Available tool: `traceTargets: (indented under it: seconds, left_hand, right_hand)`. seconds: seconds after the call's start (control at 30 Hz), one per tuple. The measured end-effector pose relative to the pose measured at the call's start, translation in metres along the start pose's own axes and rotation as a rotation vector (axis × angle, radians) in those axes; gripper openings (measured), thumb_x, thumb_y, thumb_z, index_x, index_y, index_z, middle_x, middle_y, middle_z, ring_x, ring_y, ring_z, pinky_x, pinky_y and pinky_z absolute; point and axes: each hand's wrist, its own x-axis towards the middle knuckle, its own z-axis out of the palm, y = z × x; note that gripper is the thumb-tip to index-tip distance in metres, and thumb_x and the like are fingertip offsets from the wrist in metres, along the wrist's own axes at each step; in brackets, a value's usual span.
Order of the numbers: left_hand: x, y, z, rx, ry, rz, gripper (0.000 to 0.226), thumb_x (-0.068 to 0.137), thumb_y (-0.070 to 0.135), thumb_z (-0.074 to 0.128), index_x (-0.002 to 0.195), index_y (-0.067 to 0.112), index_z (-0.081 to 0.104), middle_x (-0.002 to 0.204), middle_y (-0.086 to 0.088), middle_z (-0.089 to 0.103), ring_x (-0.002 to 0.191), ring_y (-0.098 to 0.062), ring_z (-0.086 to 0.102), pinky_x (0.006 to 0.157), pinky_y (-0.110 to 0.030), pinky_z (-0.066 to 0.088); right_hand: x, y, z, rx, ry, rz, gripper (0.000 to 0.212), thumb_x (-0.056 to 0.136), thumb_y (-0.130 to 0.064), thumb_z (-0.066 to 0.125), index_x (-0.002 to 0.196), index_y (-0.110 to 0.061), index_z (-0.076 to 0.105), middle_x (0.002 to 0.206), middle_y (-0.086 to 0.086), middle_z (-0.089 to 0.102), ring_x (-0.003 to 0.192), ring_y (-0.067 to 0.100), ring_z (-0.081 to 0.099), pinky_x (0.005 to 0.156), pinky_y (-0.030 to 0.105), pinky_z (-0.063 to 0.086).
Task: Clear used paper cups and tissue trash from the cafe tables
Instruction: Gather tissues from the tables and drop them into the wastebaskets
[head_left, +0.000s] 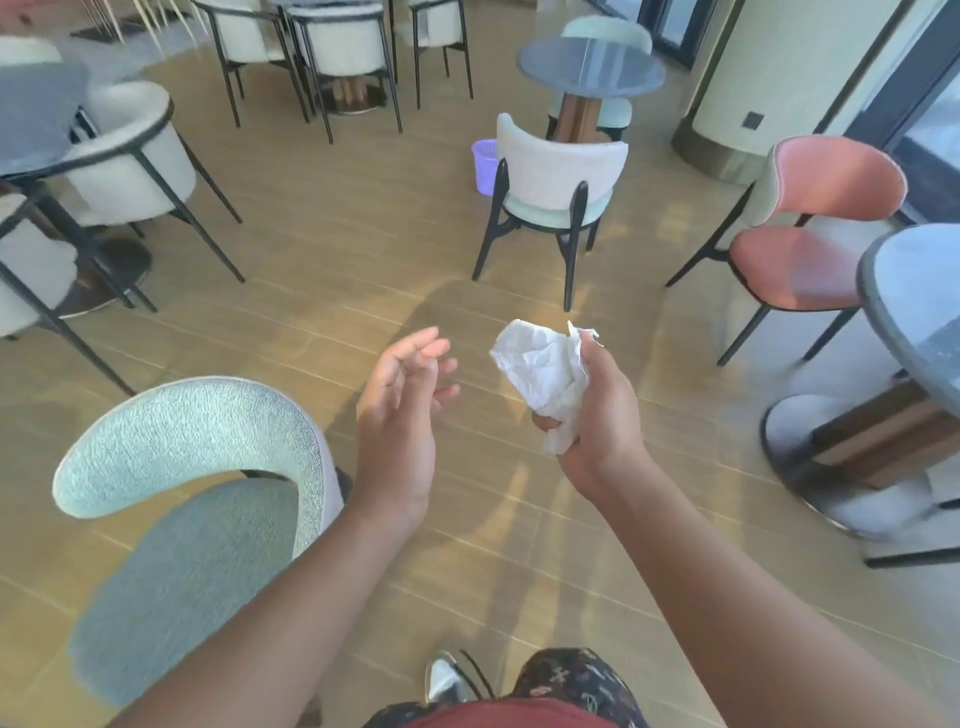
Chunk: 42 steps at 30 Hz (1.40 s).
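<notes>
Seemingly, crumpled tissue (540, 374) within right fingers (544, 423)

Half hidden behind the white chair (563, 171): purple bin (484, 158), contents out of sight. Cut off by the right edge: grey table (919, 312), base blurred. Cropped at the left edge: left table (31, 114). Buried in the right grip (602, 410): lower end of the crumpled tissue (540, 374), fingertips covered by paper.

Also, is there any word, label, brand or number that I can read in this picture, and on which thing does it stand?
None can be read.
The tissue in the right hand is blank.
The purple bin shows no label.
The trousers carry a pattern of shapes, too blurred to tell if any are letters.
The dark square plate on the pillar shows no marking.
</notes>
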Motion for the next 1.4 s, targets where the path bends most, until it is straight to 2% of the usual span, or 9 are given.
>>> traceTargets:
  seconds: [0.33, 0.5, 0.63, 0.73, 0.8, 1.13, 1.4]
  left_hand:
    - [0.202, -0.026, 0.028, 0.025, 0.027, 0.022, 0.025, 0.098, 0.025, 0.054, 0.119, 0.022, 0.067, 0.124, -0.006, 0.07, 0.109, -0.015, 0.069, 0.091, -0.034, 0.058]
    - [0.319, -0.037, 0.066, 0.031, 0.075, 0.025, 0.026, 0.094, 0.03, 0.055, 0.116, 0.025, 0.069, 0.121, -0.002, 0.071, 0.109, -0.015, 0.069, 0.09, -0.035, 0.056]
    - [0.404, -0.038, 0.095, 0.029, 0.111, 0.036, 0.028, 0.094, 0.031, 0.055, 0.116, 0.023, 0.07, 0.122, -0.004, 0.071, 0.11, -0.016, 0.07, 0.091, -0.036, 0.056]
    - [0.463, -0.039, 0.109, 0.016, 0.121, 0.037, 0.028, 0.094, 0.03, 0.055, 0.117, 0.022, 0.07, 0.121, -0.004, 0.071, 0.109, -0.016, 0.07, 0.089, -0.033, 0.056]
    - [0.502, -0.041, 0.115, 0.009, 0.126, 0.04, 0.028, 0.095, 0.029, 0.054, 0.117, 0.023, 0.07, 0.121, -0.004, 0.071, 0.109, -0.017, 0.07, 0.089, -0.033, 0.056]
    - [0.732, -0.055, 0.101, -0.015, 0.106, 0.061, 0.029, 0.095, 0.028, 0.054, 0.118, 0.022, 0.069, 0.124, -0.006, 0.07, 0.11, -0.017, 0.069, 0.092, -0.036, 0.058]
    - [0.919, -0.037, 0.08, -0.007, 0.031, 0.061, 0.028, 0.095, 0.026, 0.053, 0.118, 0.022, 0.069, 0.122, -0.003, 0.071, 0.111, -0.017, 0.069, 0.091, -0.035, 0.055]
  right_hand:
    - [0.197, -0.047, 0.072, 0.021, -0.071, 0.003, 0.035, 0.106, -0.04, 0.049, 0.099, -0.015, 0.071, 0.074, 0.003, 0.06, 0.054, 0.015, 0.042, 0.049, 0.027, 0.031]
    - [0.318, -0.091, 0.103, -0.018, -0.125, 0.034, 0.038, 0.106, -0.042, 0.047, 0.111, -0.013, 0.071, 0.081, 0.005, 0.061, 0.053, 0.014, 0.041, 0.046, 0.025, 0.031]
    - [0.405, -0.134, 0.131, -0.046, -0.17, 0.018, 0.033, 0.106, -0.041, 0.048, 0.101, -0.017, 0.069, 0.078, 0.004, 0.06, 0.052, 0.014, 0.041, 0.047, 0.025, 0.031]
    - [0.464, -0.157, 0.148, -0.06, -0.189, 0.02, 0.042, 0.105, -0.046, 0.048, 0.115, -0.011, 0.07, 0.082, 0.006, 0.061, 0.054, 0.015, 0.041, 0.047, 0.025, 0.032]
    - [0.501, -0.168, 0.16, -0.067, -0.177, 0.031, 0.04, 0.106, -0.045, 0.047, 0.118, -0.014, 0.069, 0.078, 0.002, 0.062, 0.055, 0.016, 0.04, 0.048, 0.025, 0.032]
    - [0.699, -0.19, 0.271, -0.078, -0.176, 0.011, 0.035, 0.104, -0.046, 0.048, 0.106, -0.018, 0.068, 0.073, 0.001, 0.057, 0.055, 0.016, 0.039, 0.053, 0.028, 0.029]
    - [0.843, -0.215, 0.378, 0.0, -0.125, -0.049, 0.049, 0.104, -0.043, 0.049, 0.123, -0.001, 0.064, 0.081, 0.007, 0.059, 0.057, 0.016, 0.043, 0.055, 0.03, 0.029]
